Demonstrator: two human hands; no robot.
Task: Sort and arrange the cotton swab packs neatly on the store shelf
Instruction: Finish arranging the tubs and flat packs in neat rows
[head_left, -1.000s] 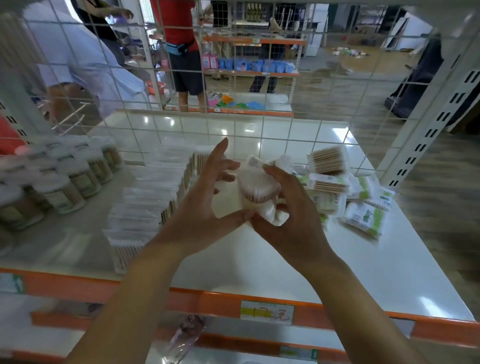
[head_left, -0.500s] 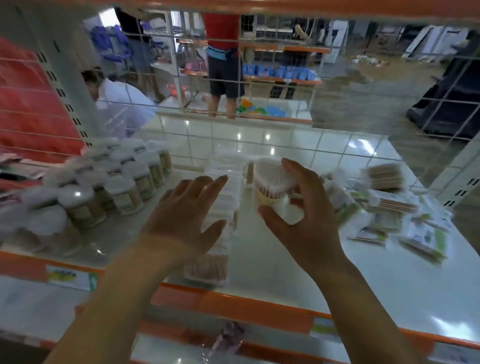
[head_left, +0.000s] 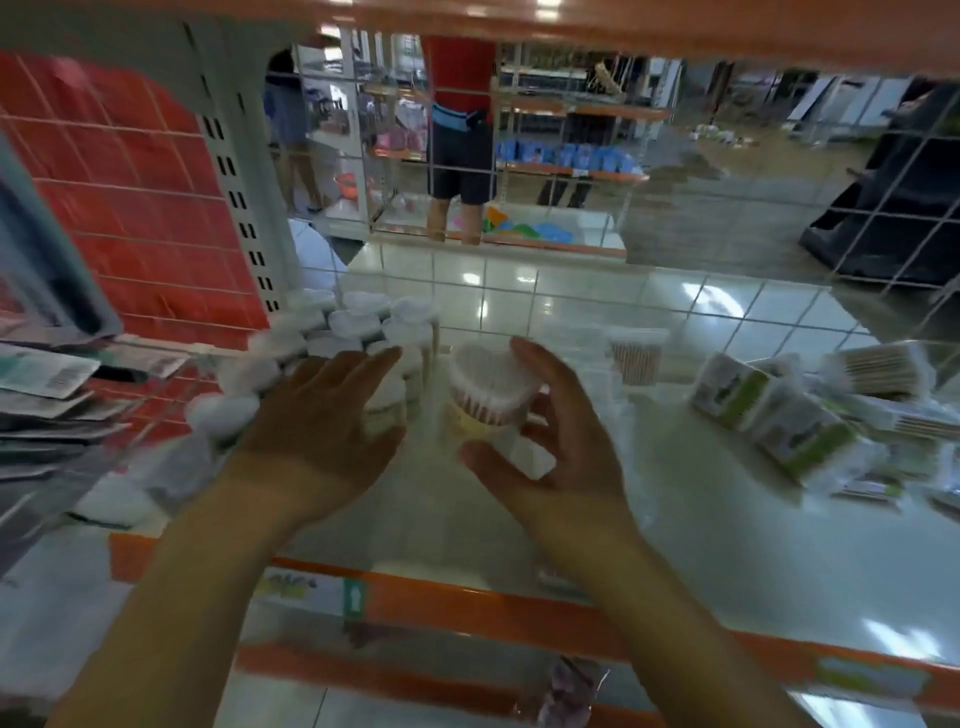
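My right hand (head_left: 550, 431) grips a heart-shaped tub of cotton swabs (head_left: 488, 387) just above the white shelf (head_left: 701, 545), fingers curled round its far side and thumb under it. My left hand (head_left: 322, 421) hovers flat, fingers straight, to the left of the tub, over the near end of a cluster of several white-lidded swab tubs (head_left: 343, 327). Behind the hands stands a clear box of wooden swabs (head_left: 636, 353). Loose green-and-white swab packs (head_left: 779, 421) lie in a heap on the shelf's right side.
A wire grid panel (head_left: 571, 291) closes the shelf's back. An orange shelf edge (head_left: 493, 613) with price labels runs along the front. Flat packaged goods (head_left: 47, 374) lie at far left by the grey upright (head_left: 244, 197). A person in red stands beyond the grid.
The view swung left, bringing the white-lidded tubs to centre. My right hand carried the heart-shaped tub leftward toward them; my left hand stayed spread beside it.
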